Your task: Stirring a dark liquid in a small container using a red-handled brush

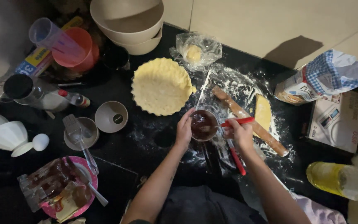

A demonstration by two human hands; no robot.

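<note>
While the left hand (184,129) cups the near-left side of a small bowl (204,125), fingers curled against its wall, the right hand (240,133) is closed on the red handle of a brush (233,122) whose head dips into the bowl's dark filling. The bowl stands on the black counter (146,141), amid spilled flour, just in front of a pastry-lined tart tin (161,86). A second red-handled tool (236,157) lies on the counter under the right wrist. Right of the bowl a rolling pin (249,120) lies slantwise over the floured patch, with a slab of dough (263,112) touching its far side. Behind the tin sits a clear bag (195,52) with a lump of dough in it, and beyond that a stack of large beige bowls (128,23). A flour bag (320,79) stands at the right, next to a flat box (337,122); a yellow bottle (336,179) lies at the near right. Left of the tin are two small grey cups (111,117), the nearer one holding a clear utensil; farther back are an orange jug (79,47) and a measuring cup (48,35). At the far left stands white crockery (5,135), and in the near left a pink plate (69,191) bears wrapped packets.
</note>
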